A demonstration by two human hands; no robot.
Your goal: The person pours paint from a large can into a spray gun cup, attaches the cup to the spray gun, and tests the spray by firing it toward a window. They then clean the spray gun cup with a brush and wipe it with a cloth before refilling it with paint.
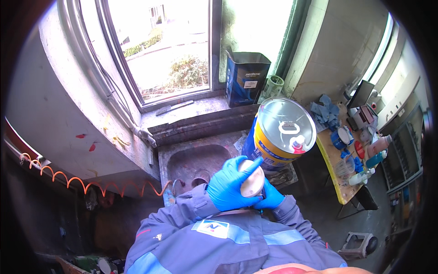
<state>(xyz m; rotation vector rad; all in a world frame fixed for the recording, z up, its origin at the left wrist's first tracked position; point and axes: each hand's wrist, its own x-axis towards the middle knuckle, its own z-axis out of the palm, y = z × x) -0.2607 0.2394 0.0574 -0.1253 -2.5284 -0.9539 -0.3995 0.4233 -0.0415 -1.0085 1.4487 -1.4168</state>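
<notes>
Cup-like round vessel (251, 181), pale across its face, sits in the person's gloved hands a little toward five o'clock from the middle of the view. The left hand (232, 184) grips it, fingers bent over its rim from nine round to twelve o'clock; the right hand (272, 197) lies at its four o'clock side, but whether those fingers close on it I cannot tell. Slick gloves or a loosened left grip could let it slip, and a tilt could spill any liquid inside. At its one o'clock, just beside the left fingertips, stands a blue-and-yellow metal drum (277, 137); a careless swing could knock against it. Toward ten o'clock, the grimy sink (182, 160) is partly covered by the left hand. The vessel's underside is hidden, and its contents are hard to make out.
</notes>
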